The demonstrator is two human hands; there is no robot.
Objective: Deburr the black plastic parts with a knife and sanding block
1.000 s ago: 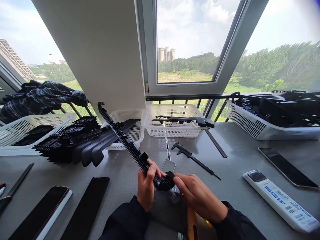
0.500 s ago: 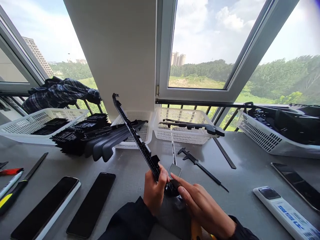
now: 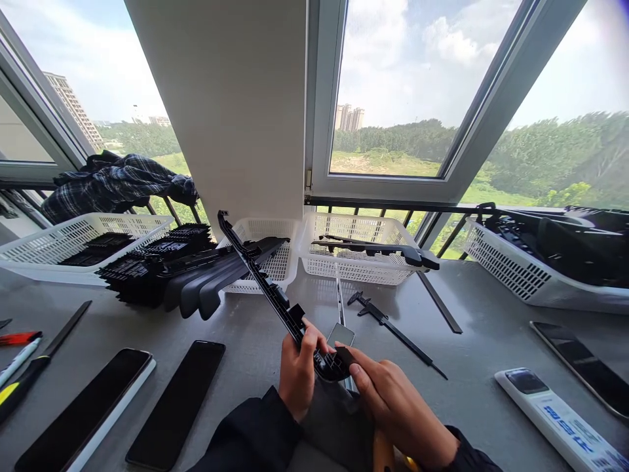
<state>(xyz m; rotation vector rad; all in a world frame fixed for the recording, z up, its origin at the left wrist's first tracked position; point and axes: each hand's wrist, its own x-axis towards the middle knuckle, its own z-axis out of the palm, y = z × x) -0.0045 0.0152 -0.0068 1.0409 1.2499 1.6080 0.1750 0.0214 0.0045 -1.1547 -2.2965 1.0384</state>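
Note:
My left hand (image 3: 299,370) is wrapped round the near end of a long black ribbed plastic strip (image 3: 255,275), which slants up and away to the left over the grey table (image 3: 481,354). My right hand (image 3: 393,403) meets it from the right, thumb and fingers pinched on a small black piece (image 3: 344,357) at the strip's rounded near end. Both wrists wear dark sleeves. A small grey rectangular piece (image 3: 341,334) lies on the table just beyond my fingers.
White baskets (image 3: 354,269) line the window, some holding black parts; a pile of dark strips (image 3: 167,275) lies left of centre. A caliper (image 3: 393,328), black flat panels (image 3: 177,403), a white remote (image 3: 565,419), pens (image 3: 19,360) and a plaid cloth (image 3: 113,183) surround my hands.
The strip's far tip has dropped lower than half a second ago, and my right fingers have closed in on its near end. The view had swung right earlier.

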